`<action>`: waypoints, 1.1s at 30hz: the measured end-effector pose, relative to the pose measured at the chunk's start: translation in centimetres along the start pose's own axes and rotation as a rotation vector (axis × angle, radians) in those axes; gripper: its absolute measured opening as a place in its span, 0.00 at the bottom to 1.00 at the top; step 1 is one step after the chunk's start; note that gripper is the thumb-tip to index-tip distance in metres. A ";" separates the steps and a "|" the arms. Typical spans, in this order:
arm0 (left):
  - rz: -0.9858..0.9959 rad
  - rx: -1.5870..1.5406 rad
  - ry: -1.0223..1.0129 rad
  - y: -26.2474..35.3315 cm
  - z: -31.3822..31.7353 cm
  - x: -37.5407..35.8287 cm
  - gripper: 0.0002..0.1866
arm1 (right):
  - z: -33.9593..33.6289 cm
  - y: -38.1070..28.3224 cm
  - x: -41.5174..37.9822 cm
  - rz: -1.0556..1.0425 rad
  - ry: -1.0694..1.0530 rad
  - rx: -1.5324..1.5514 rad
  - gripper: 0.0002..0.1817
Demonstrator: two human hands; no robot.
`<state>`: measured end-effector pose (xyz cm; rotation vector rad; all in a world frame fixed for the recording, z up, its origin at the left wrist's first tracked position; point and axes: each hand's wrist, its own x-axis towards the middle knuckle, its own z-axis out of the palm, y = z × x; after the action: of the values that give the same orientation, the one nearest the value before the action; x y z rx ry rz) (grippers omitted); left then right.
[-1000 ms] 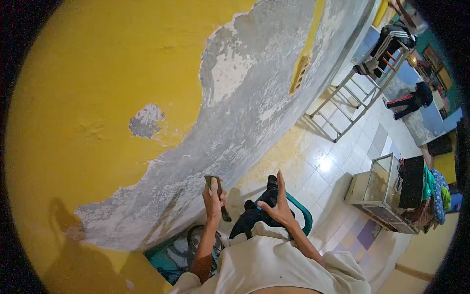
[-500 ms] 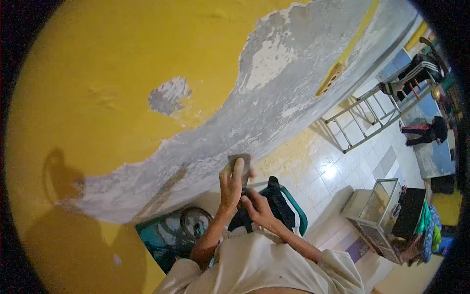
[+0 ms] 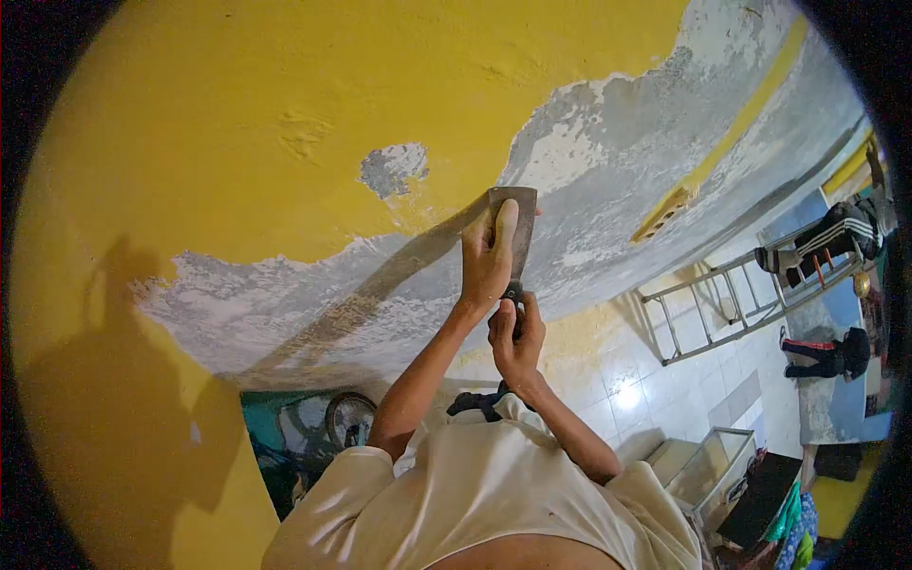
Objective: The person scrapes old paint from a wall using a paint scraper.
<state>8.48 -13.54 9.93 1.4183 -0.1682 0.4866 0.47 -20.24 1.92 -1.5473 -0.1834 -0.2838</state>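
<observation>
A flat metal scraper (image 3: 518, 217) is pressed against the wall where yellow paint (image 3: 285, 114) meets a stripped grey band (image 3: 617, 161). My left hand (image 3: 486, 256) lies over the blade, fingers pushing it flat to the wall. Just below, my right hand (image 3: 516, 334) grips the scraper's dark handle. A small bare grey patch (image 3: 392, 166) shows in the yellow paint to the left of the blade. Both arms reach up from my pale shirt at the bottom of the view.
A metal ladder-like rack (image 3: 731, 294) with dark clothes draped on it stands on the white tiled floor at right. A glass tank (image 3: 708, 470) sits lower right. A bicycle wheel (image 3: 347, 418) shows by the wall's foot. Paint flakes litter the floor.
Both hands rose up the wall with the scraper, from the lower grey band to the edge of the yellow paint. My right hand left my lap and took the handle.
</observation>
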 end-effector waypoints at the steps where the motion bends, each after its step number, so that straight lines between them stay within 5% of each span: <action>1: -0.044 0.014 -0.001 0.2 0.0 0.1 0.18 | 0.0 0.0 0.1 0.011 0.005 0.039 0.10; 17: -0.082 0.016 0.030 -1.5 0.0 -0.7 0.20 | 0.3 0.7 0.1 0.069 -0.017 0.139 0.12; 26: -0.050 0.015 -0.036 2.8 0.0 1.3 0.23 | 1.1 -1.8 1.8 0.019 -0.015 0.190 0.10; 30: 0.076 0.060 0.034 -1.4 0.0 -0.4 0.22 | 1.1 -0.3 0.6 0.031 0.004 0.161 0.13; 33: -0.011 0.092 0.004 -0.9 0.1 1.1 0.22 | 1.4 -1.6 1.2 -0.026 0.036 0.169 0.13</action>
<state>9.83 -13.46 9.53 1.5071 -0.1360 0.4933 1.21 -18.87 3.77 -1.3723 -0.1939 -0.3088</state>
